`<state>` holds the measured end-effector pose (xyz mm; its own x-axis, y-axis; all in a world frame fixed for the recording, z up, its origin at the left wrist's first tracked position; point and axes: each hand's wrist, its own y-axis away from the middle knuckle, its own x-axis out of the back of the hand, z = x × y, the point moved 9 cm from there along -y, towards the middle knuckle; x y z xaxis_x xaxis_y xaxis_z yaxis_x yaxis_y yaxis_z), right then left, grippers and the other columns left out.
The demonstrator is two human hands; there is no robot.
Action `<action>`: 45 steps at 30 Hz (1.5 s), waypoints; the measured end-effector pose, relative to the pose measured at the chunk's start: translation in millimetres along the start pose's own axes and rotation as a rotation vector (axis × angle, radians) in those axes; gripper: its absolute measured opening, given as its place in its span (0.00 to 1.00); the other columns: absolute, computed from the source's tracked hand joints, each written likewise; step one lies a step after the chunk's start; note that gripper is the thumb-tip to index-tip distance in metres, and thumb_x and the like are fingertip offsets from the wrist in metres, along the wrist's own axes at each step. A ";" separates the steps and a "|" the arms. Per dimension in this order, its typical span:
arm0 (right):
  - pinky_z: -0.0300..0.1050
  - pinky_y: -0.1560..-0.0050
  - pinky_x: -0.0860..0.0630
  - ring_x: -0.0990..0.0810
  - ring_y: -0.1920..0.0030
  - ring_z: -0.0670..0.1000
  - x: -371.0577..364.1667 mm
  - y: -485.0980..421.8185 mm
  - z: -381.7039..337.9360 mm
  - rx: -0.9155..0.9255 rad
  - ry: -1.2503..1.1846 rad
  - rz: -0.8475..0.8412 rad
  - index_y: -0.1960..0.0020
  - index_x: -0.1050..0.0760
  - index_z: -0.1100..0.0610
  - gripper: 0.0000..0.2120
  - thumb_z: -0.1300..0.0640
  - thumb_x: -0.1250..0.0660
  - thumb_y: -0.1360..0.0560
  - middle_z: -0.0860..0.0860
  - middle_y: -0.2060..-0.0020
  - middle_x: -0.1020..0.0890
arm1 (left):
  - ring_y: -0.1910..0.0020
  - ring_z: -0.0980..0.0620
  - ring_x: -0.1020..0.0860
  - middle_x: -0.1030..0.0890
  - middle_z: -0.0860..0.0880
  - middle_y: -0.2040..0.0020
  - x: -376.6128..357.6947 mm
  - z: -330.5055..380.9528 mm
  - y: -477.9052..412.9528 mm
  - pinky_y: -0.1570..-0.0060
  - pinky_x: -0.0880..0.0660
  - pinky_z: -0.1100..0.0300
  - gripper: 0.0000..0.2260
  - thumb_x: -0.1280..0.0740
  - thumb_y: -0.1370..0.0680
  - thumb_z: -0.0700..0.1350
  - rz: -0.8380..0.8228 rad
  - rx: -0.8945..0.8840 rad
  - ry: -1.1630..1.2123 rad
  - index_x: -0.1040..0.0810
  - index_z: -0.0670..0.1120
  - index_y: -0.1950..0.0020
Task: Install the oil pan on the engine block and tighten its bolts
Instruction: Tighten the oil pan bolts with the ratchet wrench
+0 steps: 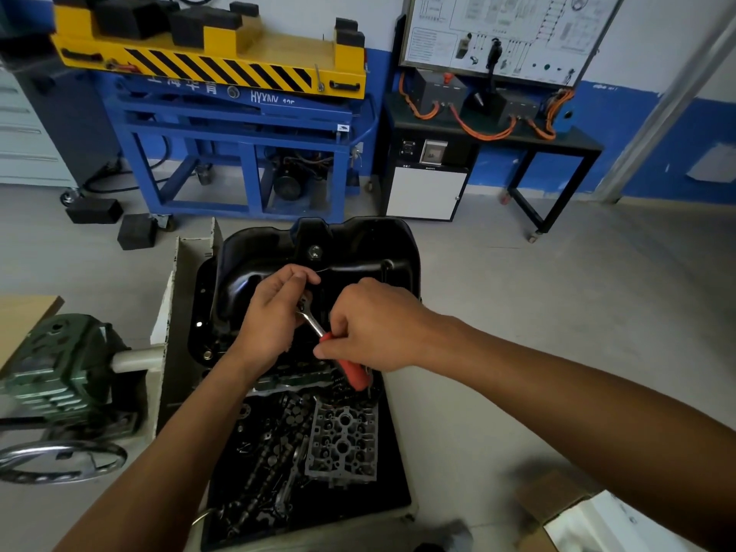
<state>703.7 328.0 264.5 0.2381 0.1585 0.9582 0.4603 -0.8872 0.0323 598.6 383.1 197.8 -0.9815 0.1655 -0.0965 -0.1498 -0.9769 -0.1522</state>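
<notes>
- Blue steel stand (239, 153) at the back wall, carrying a yellow platform (215, 65) with black hazard stripes and black foam blocks on top.
- Black bench (557, 141) to the right of the stand, with orange cables and dark boxes on it. A white diagram board (509, 29) stands upright behind it.
- Green gearbox (59, 368) at the left edge, with a chrome hand wheel (59, 460) below it.
- Black tray (390, 492) at centre bottom, filled with dark loose metal parts. A grey aluminium casting (342, 440) lies in its right half.
- Oil pan (255, 253), black and glossy, at centre frame just beyond the tray, seated with its rounded underside up. Its flange runs down the left edge with holes showing. What it rests on is mostly hidden.
- Two black rubber blocks (93, 210) lie on the floor in front of the stand.
- Right hand (374, 328) over the near side of the oil pan, fingers curled round the red handle of a ratchet (312, 322).
- Left hand (275, 316) just beside it, fingers and thumb curled about the steel head of the ratchet, over the oil pan.
- The ratchet slants from the left hand down towards the tray, its handle end protruding below the right hand.
- Drain plug (314, 251), a bright hex head, sits on the oil pan beyond the hands.
</notes>
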 end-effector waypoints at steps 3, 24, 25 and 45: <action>0.46 0.65 0.23 0.25 0.71 0.43 10.6 -2.3 11.0 -0.014 0.078 0.032 0.66 0.21 0.51 0.16 0.43 0.29 0.25 0.46 0.75 0.22 | 0.69 0.61 0.29 0.27 0.56 0.70 4.6 -5.5 -1.4 0.71 0.32 0.69 0.12 0.41 0.22 0.51 -0.005 0.036 -0.015 0.19 0.56 0.58; 0.47 0.65 0.24 0.22 0.66 0.49 18.4 -14.8 28.0 -0.011 0.143 0.164 0.58 0.21 0.51 0.12 0.45 0.34 0.22 0.46 0.69 0.22 | 0.74 0.59 0.35 0.31 0.56 0.72 1.0 1.7 2.9 0.72 0.37 0.66 0.10 0.38 0.19 0.48 -0.043 -0.015 0.013 0.20 0.47 0.42; 0.46 0.65 0.24 0.23 0.68 0.47 16.2 -13.3 26.3 -0.015 0.088 0.132 0.60 0.20 0.52 0.12 0.45 0.32 0.23 0.47 0.70 0.22 | 0.74 0.61 0.33 0.29 0.58 0.72 3.1 3.1 1.7 0.72 0.35 0.68 0.09 0.39 0.17 0.45 -0.005 -0.030 -0.008 0.20 0.46 0.44; 0.43 0.67 0.29 0.25 0.71 0.42 7.1 -10.5 11.5 -0.033 0.023 -0.041 0.69 0.23 0.51 0.17 0.43 0.26 0.28 0.44 0.75 0.23 | 0.67 0.54 0.30 0.28 0.47 0.66 -3.6 -5.5 -8.7 0.67 0.33 0.61 0.11 0.40 0.18 0.48 -0.122 0.045 -0.021 0.18 0.52 0.49</action>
<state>710.4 343.4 267.6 0.1997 0.1853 0.9622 0.4404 -0.8941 0.0808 604.2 391.8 194.1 -0.9578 0.2812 -0.0593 -0.2731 -0.9548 -0.1176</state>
